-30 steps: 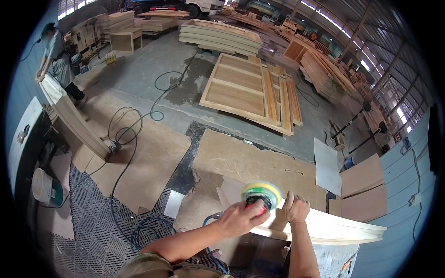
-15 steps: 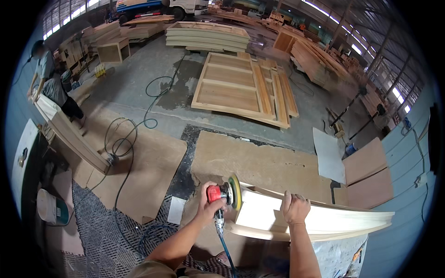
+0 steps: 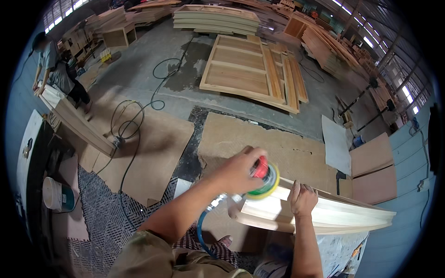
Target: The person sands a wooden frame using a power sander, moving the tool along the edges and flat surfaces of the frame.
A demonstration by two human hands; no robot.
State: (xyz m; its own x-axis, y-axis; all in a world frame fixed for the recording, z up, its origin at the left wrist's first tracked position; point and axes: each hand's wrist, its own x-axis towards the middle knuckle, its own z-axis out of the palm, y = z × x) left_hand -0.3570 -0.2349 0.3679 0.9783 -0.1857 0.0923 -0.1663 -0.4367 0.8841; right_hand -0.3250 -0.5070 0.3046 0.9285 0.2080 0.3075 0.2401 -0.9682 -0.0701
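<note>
My left hand [image 3: 241, 169] is wrapped round the red body of an air sander [image 3: 267, 180], which has a round yellow-and-green pad. The sander is tilted over the left end of a long pale wooden frame [image 3: 352, 216]; motion blurs it, so I cannot tell whether the pad touches the wood. A blue air hose [image 3: 201, 231] runs from its handle down toward my body. My right hand [image 3: 304, 199] is closed over the upper edge of the wooden frame, to the right of the sander.
Cardboard sheets [image 3: 259, 134] cover the floor ahead. Beyond them lie wooden panels [image 3: 241, 69] and stacked frames [image 3: 215, 21]. At left, a person [image 3: 53, 69] handles another wooden piece [image 3: 76, 123]. A looped hose [image 3: 132, 125] and a white bucket [image 3: 53, 194] are on the left.
My left hand has swung the sander rightward and tipped its pad downward over the frame's left end. My right hand keeps its grip on the edge. The whole view has shifted slightly.
</note>
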